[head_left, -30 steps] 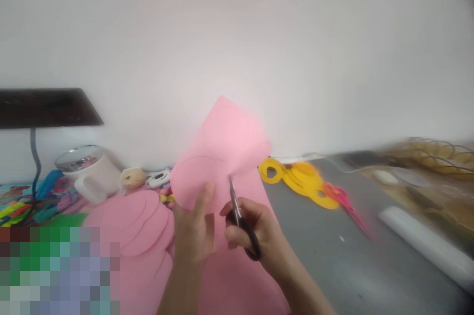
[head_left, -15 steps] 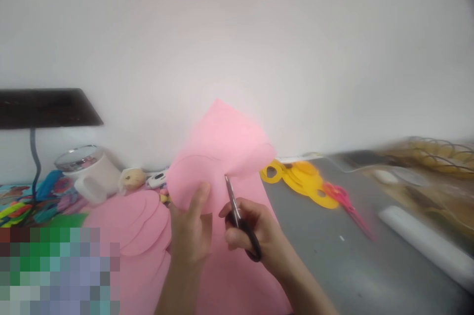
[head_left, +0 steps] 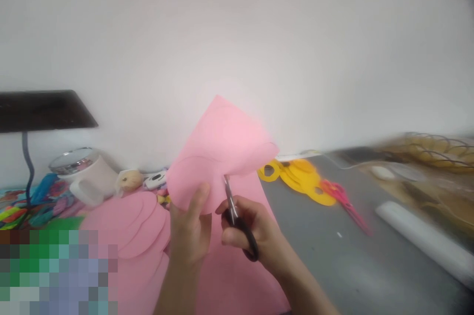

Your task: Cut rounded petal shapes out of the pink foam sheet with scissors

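A pink paper sheet (head_left: 229, 132) with curved pencil outlines is held up in front of me, its lower edge partly cut along a curve. My left hand (head_left: 190, 226) grips it from below, thumb on the near face, the other fingers behind it. In my right hand (head_left: 248, 226) are scissors (head_left: 240, 228) with black handles, their blades pointing up and their tip at the cut edge of the paper. Under both hands lies a larger pink sheet (head_left: 237, 280). Several round pink paper pieces (head_left: 137, 226) overlap to the left of my left hand.
A white mug (head_left: 99, 179) with a shiny lid, a small round beige object (head_left: 129, 180) and colourful craft bits stand at the left. Yellow paper cut-outs (head_left: 301, 179), pink scissors (head_left: 348, 206) and a white roll (head_left: 422, 241) lie on the grey table (head_left: 318, 265) to the right.
The view has shifted slightly. The scissors remain at the cut edge, and both hands keep nearly the same place and grip.
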The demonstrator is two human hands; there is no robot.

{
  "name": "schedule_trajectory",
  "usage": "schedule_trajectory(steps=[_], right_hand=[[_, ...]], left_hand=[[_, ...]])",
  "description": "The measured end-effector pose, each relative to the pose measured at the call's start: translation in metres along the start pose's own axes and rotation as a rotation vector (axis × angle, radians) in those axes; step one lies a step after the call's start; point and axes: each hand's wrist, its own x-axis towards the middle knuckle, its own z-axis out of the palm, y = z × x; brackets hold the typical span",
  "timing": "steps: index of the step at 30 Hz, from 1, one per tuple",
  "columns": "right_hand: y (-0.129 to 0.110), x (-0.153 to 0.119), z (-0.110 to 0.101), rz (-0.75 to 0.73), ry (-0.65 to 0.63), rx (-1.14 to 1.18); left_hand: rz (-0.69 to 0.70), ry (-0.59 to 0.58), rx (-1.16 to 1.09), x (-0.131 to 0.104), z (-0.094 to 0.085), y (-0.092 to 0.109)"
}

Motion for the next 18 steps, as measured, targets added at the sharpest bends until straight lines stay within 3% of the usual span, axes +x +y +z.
schedule_trajectory(steps=[8, 18], right_hand=[[-0.0019, -0.0007, -0.0004, -0.022, -0.037, 0.011], [-0.0038, 0.0001, -0.0029, -0.059, 0.020, -0.026]], left_hand=[[-0.027, -0.014, 0.022, -0.0029, 0.0025, 0.0029], [-0.036, 0.020, 0.028, -0.0036, 0.0062, -0.0037]])
